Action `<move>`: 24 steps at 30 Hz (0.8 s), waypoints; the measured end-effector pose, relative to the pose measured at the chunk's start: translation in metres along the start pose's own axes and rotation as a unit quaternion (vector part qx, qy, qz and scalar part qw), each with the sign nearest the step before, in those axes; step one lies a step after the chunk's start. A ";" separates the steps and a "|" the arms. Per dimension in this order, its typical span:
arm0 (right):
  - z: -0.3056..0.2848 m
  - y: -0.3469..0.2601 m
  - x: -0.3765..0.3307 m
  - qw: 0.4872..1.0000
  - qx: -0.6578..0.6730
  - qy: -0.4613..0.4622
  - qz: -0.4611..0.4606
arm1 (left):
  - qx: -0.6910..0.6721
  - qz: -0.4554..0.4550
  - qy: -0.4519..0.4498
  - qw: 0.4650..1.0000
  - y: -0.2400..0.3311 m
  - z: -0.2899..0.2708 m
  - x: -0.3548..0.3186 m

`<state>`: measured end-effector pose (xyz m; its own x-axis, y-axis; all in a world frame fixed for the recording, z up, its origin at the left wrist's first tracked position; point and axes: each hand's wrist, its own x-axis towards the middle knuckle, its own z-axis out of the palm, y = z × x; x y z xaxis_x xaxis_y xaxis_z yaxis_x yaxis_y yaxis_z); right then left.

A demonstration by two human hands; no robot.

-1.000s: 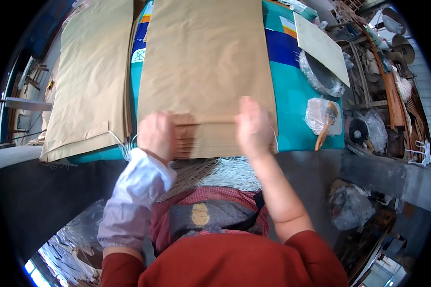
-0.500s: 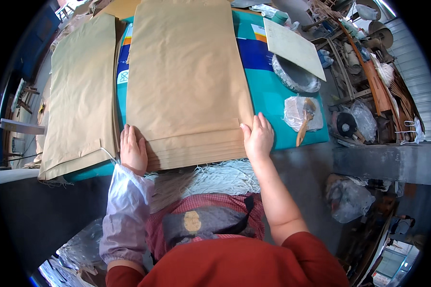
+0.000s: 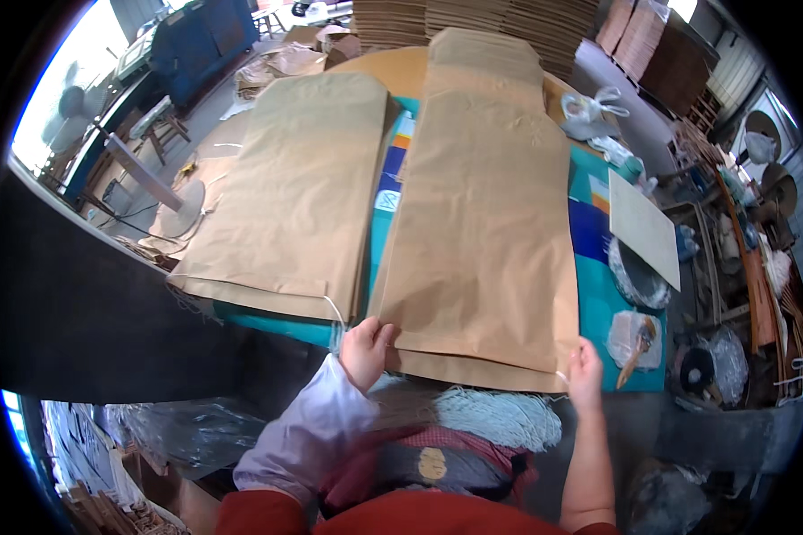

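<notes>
A long brown paper sack [image 3: 482, 232] lies on top of a pile in front of me, its near end folded in a band. My left hand [image 3: 366, 353], in a pale sleeve cover, is closed on the sack's near left corner. At the near right corner, my right hand [image 3: 585, 376] pinches the paper edge between thumb and fingers. A second stack of brown paper sacks [image 3: 281, 196] lies to the left, with a white string [image 3: 334, 308] at its near right corner. Pale loose strings [image 3: 500, 417] hang in a bundle below the near edge, by my lap.
The sacks lie on a teal printed covering [image 3: 598, 308]. At the right are a brush [image 3: 635, 357] on a plastic-wrapped lump, a round plastic-covered basin [image 3: 638, 276] and a pale board [image 3: 644, 230]. Cardboard stacks [image 3: 482, 22] stand behind; a metal stand [image 3: 143, 174] is at left.
My view has tilted up and turned left. My hands went from lying flat beside the pile to gripping the sack's near corners. A single sack now covers the layered edges seen before.
</notes>
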<state>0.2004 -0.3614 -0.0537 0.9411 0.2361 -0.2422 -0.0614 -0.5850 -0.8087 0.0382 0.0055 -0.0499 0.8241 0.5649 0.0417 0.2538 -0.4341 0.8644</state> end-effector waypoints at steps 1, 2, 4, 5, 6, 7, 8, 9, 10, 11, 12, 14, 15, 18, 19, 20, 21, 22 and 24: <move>0.020 -0.002 -0.001 0.988 0.024 0.055 -0.141 | 0.102 0.094 0.041 0.989 0.016 -0.010 0.002; 0.033 -0.006 0.001 0.991 0.013 0.056 -0.120 | 0.150 0.156 0.084 0.973 0.028 -0.027 0.005; 0.075 -0.025 0.008 0.987 0.054 0.046 -0.144 | 0.054 0.072 0.138 0.986 0.015 -0.064 0.007; 0.098 -0.032 0.017 0.976 0.104 0.043 -0.187 | 0.016 0.061 0.159 0.985 0.009 -0.085 0.011; 0.123 -0.060 0.019 0.976 0.106 0.001 -0.189 | 0.070 0.042 0.201 0.976 -0.015 -0.119 0.011; 0.151 -0.091 0.020 0.975 0.108 -0.044 -0.190 | 0.049 0.019 0.256 0.965 -0.039 -0.153 0.010; 0.171 -0.110 0.026 0.969 0.131 -0.102 -0.182 | 0.110 0.018 0.280 0.954 -0.052 -0.177 0.019; 0.188 -0.126 0.033 0.961 0.150 -0.156 -0.173 | 0.171 -0.001 0.290 0.942 -0.057 -0.198 0.034; 0.210 -0.143 0.038 0.956 0.149 -0.169 -0.189 | 0.268 0.006 0.298 0.916 -0.081 -0.227 0.051; 0.228 -0.158 0.043 0.951 0.145 -0.179 -0.205 | 0.310 -0.002 0.311 0.899 -0.078 -0.241 0.068; 0.244 -0.179 0.043 0.952 0.128 -0.198 -0.197 | 0.311 -0.021 0.318 0.895 -0.096 -0.265 0.084; 0.275 -0.204 0.042 0.960 0.095 -0.195 -0.179 | 0.473 -0.037 0.267 0.839 -0.121 -0.304 0.113; 0.289 -0.204 0.044 0.969 0.079 -0.168 -0.165 | 0.499 -0.084 0.242 0.828 -0.118 -0.305 0.132; 0.296 -0.213 0.020 0.944 0.150 -0.276 -0.098 | 0.564 -0.226 0.122 0.785 -0.120 -0.336 0.148; 0.281 -0.221 0.001 0.911 0.224 -0.344 -0.045 | 0.596 -0.227 0.102 0.763 -0.141 -0.353 0.150; 0.259 -0.209 -0.006 0.875 0.222 -0.421 -0.084 | 0.654 -0.222 0.186 0.699 -0.135 -0.338 0.153; 0.228 -0.188 -0.013 0.850 0.223 -0.465 -0.105 | 0.673 -0.110 0.218 0.699 -0.089 -0.290 0.147; 0.196 -0.170 -0.030 0.853 0.153 -0.481 -0.132 | 0.669 0.005 0.229 0.707 -0.058 -0.256 0.134; 0.138 -0.143 -0.046 0.812 -0.011 -0.529 -0.244 | 0.582 0.163 0.208 0.769 -0.046 -0.230 0.103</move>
<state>0.1197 -0.1822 -0.0008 0.0374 0.9724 -0.2301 0.2502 -0.2320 -0.9400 -0.0052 0.2457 0.0298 0.7681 0.3640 0.5268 0.5491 -0.7977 -0.2494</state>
